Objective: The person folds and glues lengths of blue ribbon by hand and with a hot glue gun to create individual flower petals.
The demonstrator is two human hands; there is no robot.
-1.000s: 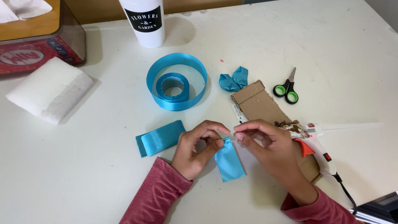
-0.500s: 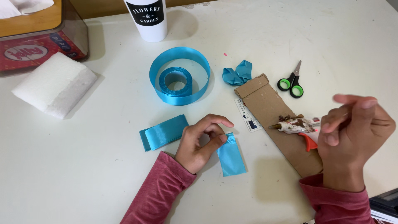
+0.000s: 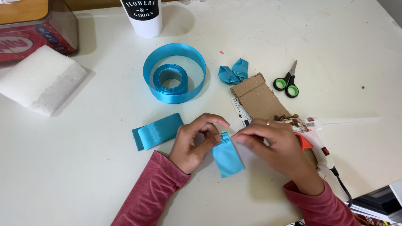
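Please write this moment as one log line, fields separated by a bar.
left hand: pinches top of blue ribbon piece | right hand: fingertips at same top edge | beside: glue gun, cardboard

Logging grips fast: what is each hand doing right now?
Left hand: pinching the blue ribbon piece.
Right hand: fingers pinched at the same piece's top edge.

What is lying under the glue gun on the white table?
The glue gun rests on a brown cardboard strip. The right hand covers the strip's near part, so anything beneath there stays hidden.

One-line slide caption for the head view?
Left hand pinches a folded blue ribbon piece; right hand reaches its top, glue gun alongside.
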